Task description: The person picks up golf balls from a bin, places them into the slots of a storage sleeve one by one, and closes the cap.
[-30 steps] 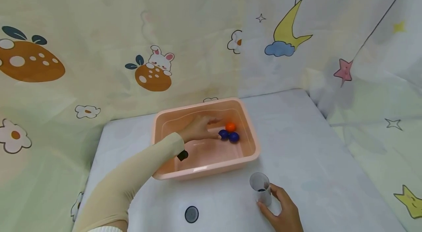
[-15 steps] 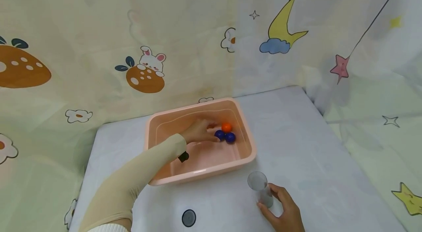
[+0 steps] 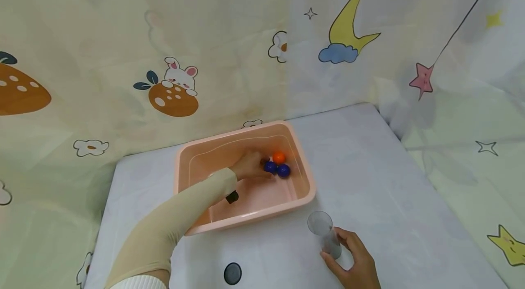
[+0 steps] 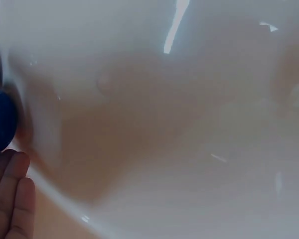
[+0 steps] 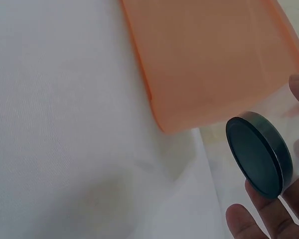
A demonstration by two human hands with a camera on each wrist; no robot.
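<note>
Inside the pink bin [image 3: 262, 215] my left hand [image 3: 251, 165] reaches to the left blue ball [image 3: 270, 167], its thumb and fingers on either side. A second blue ball [image 3: 283, 171] and an orange ball [image 3: 279, 157] lie touching close by. In the left wrist view the fingertips [image 4: 20, 164] meet the edge of a blue ball [image 4: 1, 119]. My right hand [image 3: 354, 259] grips a clear, tilted cylindrical container [image 3: 330, 241] in front of the bin. A dark round disc [image 5: 254, 157] shows by its fingers in the right wrist view; I cannot tell if it is the container's base.
A flat dark round disc [image 3: 233, 273] lies on the white table [image 3: 348, 157] near its front. The bin stands toward the back. Printed cloth [image 3: 229, 52] hangs behind the table and along its sides.
The head view has shifted slightly. My left fingers have come down and closed in around the left blue ball. The right hand keeps hold of the clear container, nearly still.
</note>
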